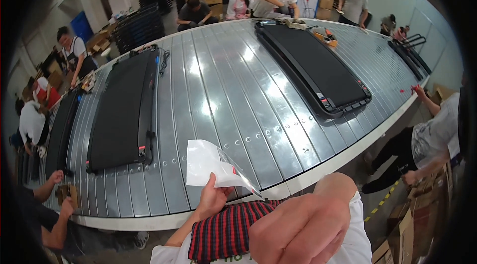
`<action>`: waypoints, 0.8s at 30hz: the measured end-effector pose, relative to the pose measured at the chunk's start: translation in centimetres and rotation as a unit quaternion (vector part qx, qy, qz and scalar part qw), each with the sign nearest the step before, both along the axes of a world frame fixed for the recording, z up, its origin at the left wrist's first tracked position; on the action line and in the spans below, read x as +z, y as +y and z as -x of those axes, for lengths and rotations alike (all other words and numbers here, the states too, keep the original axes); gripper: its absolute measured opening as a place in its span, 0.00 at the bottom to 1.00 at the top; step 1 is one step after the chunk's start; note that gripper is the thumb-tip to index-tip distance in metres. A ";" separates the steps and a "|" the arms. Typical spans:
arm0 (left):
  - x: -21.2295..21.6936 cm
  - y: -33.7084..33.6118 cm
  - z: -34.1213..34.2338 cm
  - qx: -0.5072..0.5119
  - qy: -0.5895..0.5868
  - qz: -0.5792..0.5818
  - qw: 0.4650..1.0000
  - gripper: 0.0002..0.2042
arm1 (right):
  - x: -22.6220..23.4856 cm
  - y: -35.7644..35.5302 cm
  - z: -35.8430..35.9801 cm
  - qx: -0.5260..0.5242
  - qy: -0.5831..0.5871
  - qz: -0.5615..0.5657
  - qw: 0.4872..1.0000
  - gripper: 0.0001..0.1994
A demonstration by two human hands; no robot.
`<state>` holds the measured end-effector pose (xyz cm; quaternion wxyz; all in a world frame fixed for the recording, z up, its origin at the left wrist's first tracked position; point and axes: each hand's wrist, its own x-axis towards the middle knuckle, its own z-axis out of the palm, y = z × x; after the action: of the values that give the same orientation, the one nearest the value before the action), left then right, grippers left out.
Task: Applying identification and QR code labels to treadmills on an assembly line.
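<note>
My left hand (214,196) pinches the lower edge of a curling white sheet of labels (201,164), with small red and dark print along its right side. The sheet is above the near edge of the slatted metal conveyor (198,100). Large and close, my right hand (305,226) has its fingers curled together in front of my chest. Whatever may be between those fingertips is hidden. A red-and-black striped cloth (223,231) lies across my front, below the left hand.
Flat black treadmills lie on the conveyor, one at left (121,110) and one at right (318,65). An orange tool box (325,38) is beside the right one. Co-workers line the conveyor's sides, one close at right (437,134). Cardboard (422,214) stands at lower right.
</note>
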<state>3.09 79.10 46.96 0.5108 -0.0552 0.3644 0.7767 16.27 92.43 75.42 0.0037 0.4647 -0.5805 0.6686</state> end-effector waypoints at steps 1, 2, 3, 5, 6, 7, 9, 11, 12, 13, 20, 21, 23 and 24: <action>0.1 -0.1 0.3 -0.012 0.010 -0.005 1.000 0.21 | -1.1 -1.5 0.3 -0.014 0.004 -0.002 1.000 0.04; 0.4 0.1 0.5 -0.033 0.018 -0.009 0.999 0.21 | -3.4 -3.7 0.7 -0.066 0.085 0.145 0.984 0.04; 0.5 -0.1 0.6 -0.035 0.020 -0.003 0.999 0.21 | -4.7 -4.9 1.1 -0.105 0.169 0.286 0.937 0.05; 0.4 -0.4 0.8 -0.042 0.019 0.002 0.999 0.22 | -4.4 -4.8 0.6 -0.086 0.142 0.268 0.949 0.05; -0.1 -0.6 1.0 -0.053 0.025 -0.002 0.998 0.22 | -4.2 -4.6 0.4 -0.053 0.101 0.255 0.960 0.04; -0.6 -0.9 1.3 -0.063 0.019 -0.001 0.998 0.22 | -4.0 -4.3 0.1 -0.062 0.109 0.250 0.960 0.04; -1.1 -1.2 1.3 -0.069 0.007 0.013 0.998 0.21 | -3.8 -3.8 -0.5 -0.018 0.036 0.200 0.979 0.05; -1.2 -1.1 1.1 -0.072 0.011 0.017 0.997 0.21 | -3.9 -3.5 -0.6 -0.019 0.041 0.198 0.979 0.04; -1.1 -1.1 0.8 -0.070 0.014 0.023 0.997 0.21 | -3.9 -3.4 -0.6 -0.014 0.044 0.198 0.979 0.04; -0.9 -1.0 0.5 -0.066 0.011 0.025 0.997 0.21 | -4.0 -3.2 -0.7 -0.011 0.041 0.201 0.979 0.04; -0.8 -1.6 0.1 -0.050 0.008 0.038 0.998 0.22 | -2.5 -0.8 -0.5 0.017 0.003 0.199 0.980 0.04; -0.7 -1.5 0.0 -0.048 0.008 0.040 0.998 0.22 | -1.8 0.0 -0.6 0.025 -0.040 0.148 0.988 0.04; -0.4 -1.1 -0.4 -0.048 0.007 0.041 0.998 0.22 | -4.2 -1.2 -0.2 0.016 0.021 0.194 0.981 0.04; -0.4 -1.0 -0.6 -0.048 0.007 0.040 0.998 0.22 | -5.0 -1.7 -0.1 0.006 0.084 0.236 0.968 0.04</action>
<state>3.65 78.06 46.53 0.5424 -0.0529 0.4010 0.7363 16.33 90.74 70.37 0.1583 0.5081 -0.4010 0.7456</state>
